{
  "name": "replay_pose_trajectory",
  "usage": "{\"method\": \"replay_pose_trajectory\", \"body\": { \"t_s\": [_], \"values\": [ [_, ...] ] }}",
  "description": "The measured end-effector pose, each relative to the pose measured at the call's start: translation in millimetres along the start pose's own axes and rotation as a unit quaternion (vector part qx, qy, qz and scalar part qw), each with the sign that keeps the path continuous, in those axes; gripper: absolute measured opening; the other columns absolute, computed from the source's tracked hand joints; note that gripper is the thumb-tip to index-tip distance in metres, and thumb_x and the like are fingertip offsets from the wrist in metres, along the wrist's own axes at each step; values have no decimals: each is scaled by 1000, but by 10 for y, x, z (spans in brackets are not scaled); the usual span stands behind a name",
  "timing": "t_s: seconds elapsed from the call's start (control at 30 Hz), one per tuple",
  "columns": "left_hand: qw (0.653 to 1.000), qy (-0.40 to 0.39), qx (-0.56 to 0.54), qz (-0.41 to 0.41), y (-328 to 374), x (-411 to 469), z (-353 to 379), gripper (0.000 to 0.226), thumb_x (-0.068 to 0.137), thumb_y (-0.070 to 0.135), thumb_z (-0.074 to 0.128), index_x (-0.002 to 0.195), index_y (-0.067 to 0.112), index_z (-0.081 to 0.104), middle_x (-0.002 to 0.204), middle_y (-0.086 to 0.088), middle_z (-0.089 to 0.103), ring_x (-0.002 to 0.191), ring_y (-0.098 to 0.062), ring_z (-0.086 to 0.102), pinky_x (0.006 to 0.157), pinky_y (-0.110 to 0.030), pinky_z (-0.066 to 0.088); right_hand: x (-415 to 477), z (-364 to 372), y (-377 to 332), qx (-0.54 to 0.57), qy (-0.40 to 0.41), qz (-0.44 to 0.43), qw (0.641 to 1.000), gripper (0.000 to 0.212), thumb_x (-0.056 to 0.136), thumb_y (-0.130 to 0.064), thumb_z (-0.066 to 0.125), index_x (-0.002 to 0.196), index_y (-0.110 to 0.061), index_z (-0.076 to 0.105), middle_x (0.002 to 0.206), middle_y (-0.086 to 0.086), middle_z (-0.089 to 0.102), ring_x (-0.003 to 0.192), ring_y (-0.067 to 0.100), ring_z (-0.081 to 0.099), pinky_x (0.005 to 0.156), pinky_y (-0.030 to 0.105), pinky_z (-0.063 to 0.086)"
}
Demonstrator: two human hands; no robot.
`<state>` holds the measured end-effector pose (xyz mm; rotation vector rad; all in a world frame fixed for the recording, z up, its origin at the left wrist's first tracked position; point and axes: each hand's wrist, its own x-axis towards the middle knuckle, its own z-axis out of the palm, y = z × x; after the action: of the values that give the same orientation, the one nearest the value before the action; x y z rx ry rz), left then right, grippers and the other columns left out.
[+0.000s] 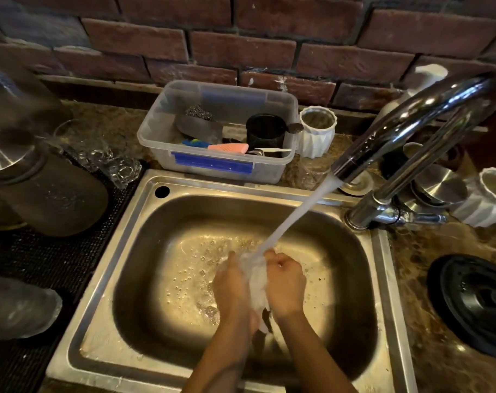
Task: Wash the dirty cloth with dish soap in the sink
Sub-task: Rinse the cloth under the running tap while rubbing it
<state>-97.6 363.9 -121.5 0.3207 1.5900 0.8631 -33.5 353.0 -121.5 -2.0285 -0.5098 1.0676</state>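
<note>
Nearest to us, two forearms come in from the bottom edge and meet over the middle of the steel sink (99, 279). The left hand (235, 282) and right hand (286, 282) both have their fingers curled around the white cloth (256, 279), gripping it from opposite sides, knuckles up. The cloth sits bunched between the palms, held above the basin floor and not resting on it. Its long axis runs away from us: the far end pokes up past the fingertips and a tail hangs down between the wrists. Neither hand is nearer, since the cloth lies dead between them, so we judge the next rub or wring works along that axis with both hands. The water stream (297, 217) lands on the far end of the cloth, right at the fingertips. Bubbles and droplets dot the wet basin floor. We take this as mid-wash, scrubbing or rinsing; which one, we cannot tell. The chrome faucet (411, 120) arcs in from the right. Behind the sink, a clear plastic tub (161, 131) holds scrubbers and brushes, with a white ribbed cup (317, 137) beside it. We cannot pick out a dish soap bottle. A brick wall (241, 46) stands at the back.
</note>
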Motion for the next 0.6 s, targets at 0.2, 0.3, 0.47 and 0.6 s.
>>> {"method": "replay_pose_trajectory", "body": {
  "t_s": [0.2, 0.3, 0.47, 0.6],
  "values": [
    [989, 21, 74, 127, 133, 193, -162, 19, 102, 23, 54, 86, 20, 64, 95, -10, 69, 93, -31, 64, 95, -53, 54, -185, 80, -11, -45, -63, -48, 996, 34, 94, -34, 68, 63, -21, 69, 60, -5, 68, 52, 7, 61, 45, 16, 44],
    [990, 20, 84, 111, 40, 109, -81, 14, 99, 18, 62, 112, 18, 65, 109, -8, 71, 95, -26, 68, 83, -42, 59, -2, 59, -53, -22, -21, -11, 999, 26, 94, -23, 67, 68, -20, 69, 81, -1, 75, 73, 17, 68, 50, 15, 43],
    [991, 33, 55, 116, 152, 249, -104, 12, 101, 10, 55, 112, 9, 61, 102, -7, 62, 101, -33, 65, 67, -10, 48, -105, 106, -23, -45, -87, -21, 995, 30, 98, -27, 65, 69, -19, 70, 63, -9, 66, 53, 4, 60, 39, 12, 39],
    [986, -36, 106, 123, 111, 17, -24, 13, 99, 15, 63, 111, 19, 61, 101, -8, 67, 82, -21, 67, 50, -19, 50, 65, 68, -30, -35, -58, 3, 998, 18, 94, -23, 68, 79, -18, 75, 76, -4, 73, 73, 14, 69, 54, 18, 53]
  ]
}}
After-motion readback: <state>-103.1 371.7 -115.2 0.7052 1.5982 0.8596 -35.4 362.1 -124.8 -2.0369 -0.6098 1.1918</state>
